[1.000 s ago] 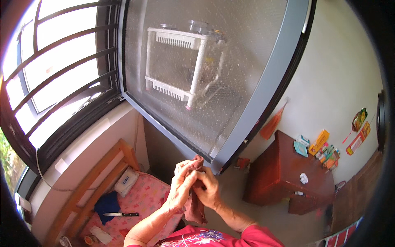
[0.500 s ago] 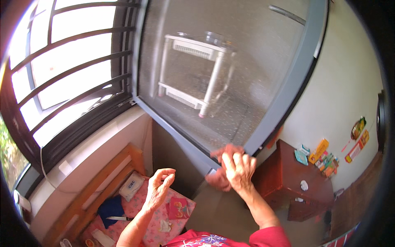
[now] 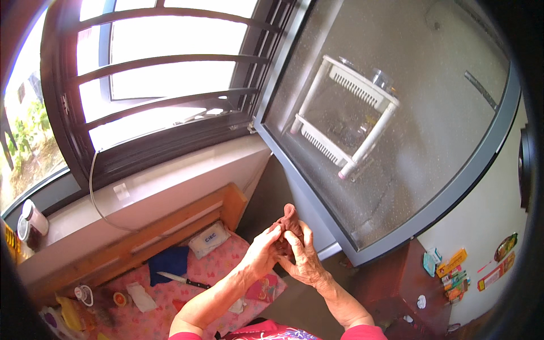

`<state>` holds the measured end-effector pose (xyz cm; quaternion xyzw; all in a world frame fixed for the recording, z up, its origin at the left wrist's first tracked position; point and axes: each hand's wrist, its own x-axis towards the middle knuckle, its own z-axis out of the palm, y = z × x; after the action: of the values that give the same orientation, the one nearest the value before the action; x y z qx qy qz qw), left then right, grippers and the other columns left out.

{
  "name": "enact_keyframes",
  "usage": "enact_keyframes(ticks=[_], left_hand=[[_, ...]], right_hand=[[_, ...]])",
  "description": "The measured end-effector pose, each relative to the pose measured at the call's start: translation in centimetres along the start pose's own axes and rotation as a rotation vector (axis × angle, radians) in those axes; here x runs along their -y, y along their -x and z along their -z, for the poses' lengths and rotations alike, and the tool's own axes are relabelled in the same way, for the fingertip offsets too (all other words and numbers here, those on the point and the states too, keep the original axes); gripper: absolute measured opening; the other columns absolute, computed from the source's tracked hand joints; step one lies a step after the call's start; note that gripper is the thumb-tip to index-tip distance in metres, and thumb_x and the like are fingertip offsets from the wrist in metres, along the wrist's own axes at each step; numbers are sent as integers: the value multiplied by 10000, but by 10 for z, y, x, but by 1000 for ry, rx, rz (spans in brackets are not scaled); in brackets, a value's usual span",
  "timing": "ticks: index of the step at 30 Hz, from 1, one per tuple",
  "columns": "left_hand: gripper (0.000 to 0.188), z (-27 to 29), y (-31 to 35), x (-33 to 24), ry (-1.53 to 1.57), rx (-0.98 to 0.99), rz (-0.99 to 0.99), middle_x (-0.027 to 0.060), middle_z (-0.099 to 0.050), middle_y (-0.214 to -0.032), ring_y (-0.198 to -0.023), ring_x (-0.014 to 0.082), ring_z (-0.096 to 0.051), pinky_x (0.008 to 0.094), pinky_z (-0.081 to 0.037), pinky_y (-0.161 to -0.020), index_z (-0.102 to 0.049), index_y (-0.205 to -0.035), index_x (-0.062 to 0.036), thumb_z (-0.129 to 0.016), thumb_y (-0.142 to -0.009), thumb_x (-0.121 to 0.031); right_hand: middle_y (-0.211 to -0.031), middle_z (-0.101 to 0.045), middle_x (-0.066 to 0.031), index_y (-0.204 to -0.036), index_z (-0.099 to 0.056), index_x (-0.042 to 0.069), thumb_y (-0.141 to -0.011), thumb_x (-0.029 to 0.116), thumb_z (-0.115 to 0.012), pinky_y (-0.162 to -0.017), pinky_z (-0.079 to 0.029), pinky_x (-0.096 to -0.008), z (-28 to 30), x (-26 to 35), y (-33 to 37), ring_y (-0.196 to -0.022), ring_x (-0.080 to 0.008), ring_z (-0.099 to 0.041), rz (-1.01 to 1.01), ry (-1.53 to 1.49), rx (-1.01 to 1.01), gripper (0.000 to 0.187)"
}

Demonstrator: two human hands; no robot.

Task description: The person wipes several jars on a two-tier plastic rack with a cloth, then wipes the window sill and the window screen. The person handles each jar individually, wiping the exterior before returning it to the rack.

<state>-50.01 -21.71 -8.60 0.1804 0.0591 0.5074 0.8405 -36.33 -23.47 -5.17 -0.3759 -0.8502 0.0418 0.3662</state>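
A crumpled brown cloth point(image 3: 290, 216) is bunched between my two hands, in front of the lower frame of a large grey-framed glass window sash point(image 3: 362, 258). My left hand point(image 3: 260, 254) closes on the cloth's left side. With bent fingers, my right hand point(image 3: 305, 259) grips it from the right. Parts of the fingers are hidden in the folds. The sash stands swung inward, and its glass point(image 3: 430, 136) looks speckled and dusty. A white plastic rack point(image 3: 357, 85) shows through or in the pane; I cannot tell which.
Dark window bars point(image 3: 170, 59) cross the opening at left, above a pale sill point(image 3: 187, 175). Below, a bed with a pink sheet point(image 3: 195, 272) holds a knife point(image 3: 184, 279), a blue cloth point(image 3: 166, 263) and a white packet point(image 3: 208, 240). A reddish-brown desk point(image 3: 391, 283) stands at right.
My right hand has drawn back from the sash's lower corner with the cloth. My left hand, apart before, now grips it too. The view has shifted, moving window and sash rightward.
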Motion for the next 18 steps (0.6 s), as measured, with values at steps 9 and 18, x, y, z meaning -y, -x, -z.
enact_keyframes(ticks=[9, 18], left_hand=[[469, 75, -4, -147, -1983, -772, -892, 149, -558, -1118, -1081, 341, -486, 434, -405, -920, -577, -1078, -44, -715, -695, -277], [708, 162, -16, -233, -2930, -544, -331, 181, -379, -1337, -1294, 351, -321, 540, -302, -1016, -390, -1345, -176, -662, -766, -479]], right_hand=[[-999, -580, -172, -1157, -551, 93, -788, -9, -565, -864, -459, -382, -9, -58, -173, -942, -312, -573, -132, -209, -100, 383], [-1029, -524, -188, -1235, -523, 110, -800, -9, -587, -777, -494, -428, 69, -83, -442, -927, -368, -583, 310, 395, -658, 456]])
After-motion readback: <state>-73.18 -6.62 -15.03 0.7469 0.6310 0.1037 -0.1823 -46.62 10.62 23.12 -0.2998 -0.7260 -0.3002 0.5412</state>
